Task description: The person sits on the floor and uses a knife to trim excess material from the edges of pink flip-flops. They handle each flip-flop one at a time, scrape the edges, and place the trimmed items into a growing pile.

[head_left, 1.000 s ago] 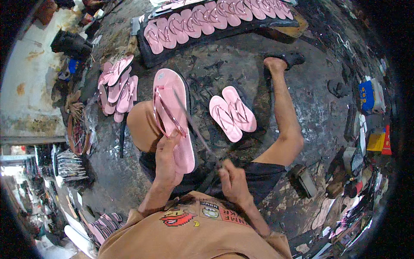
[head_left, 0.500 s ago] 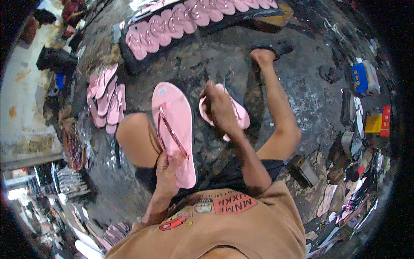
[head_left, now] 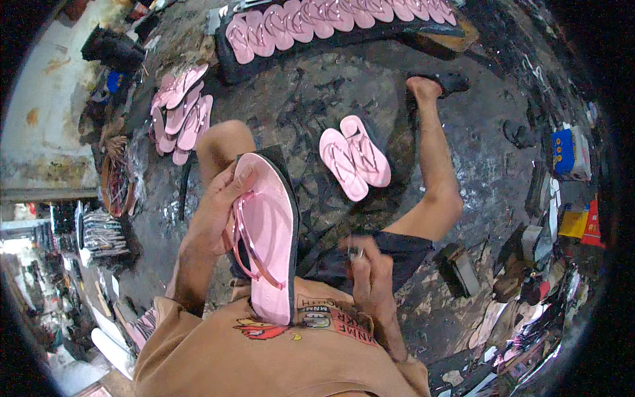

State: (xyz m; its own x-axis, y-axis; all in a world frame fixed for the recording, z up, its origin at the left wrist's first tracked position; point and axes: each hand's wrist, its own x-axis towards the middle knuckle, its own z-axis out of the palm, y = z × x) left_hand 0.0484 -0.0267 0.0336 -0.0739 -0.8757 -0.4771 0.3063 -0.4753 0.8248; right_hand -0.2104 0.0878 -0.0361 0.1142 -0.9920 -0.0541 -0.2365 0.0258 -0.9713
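My left hand (head_left: 218, 212) grips a pink flip-flop (head_left: 268, 238) with a black sole edge and a clear pink strap, holding it upright against my chest. My right hand (head_left: 367, 268) is drawn back near my lap, fingers closed around a small metallic object that is too blurred to identify. A finished pair of pink flip-flops (head_left: 354, 159) lies on the dark floor between my legs, beyond both hands.
A long row of several pink flip-flops (head_left: 331, 16) lies on a black sheet at the top. A pile of pink soles (head_left: 180, 112) sits at the upper left. Bundles of straps (head_left: 99, 228) lie at the left, boxes and clutter (head_left: 569, 152) at the right.
My right hand has pulled back from the pair on the floor to my lap. The left hand has lifted the flip-flop closer to my chest.
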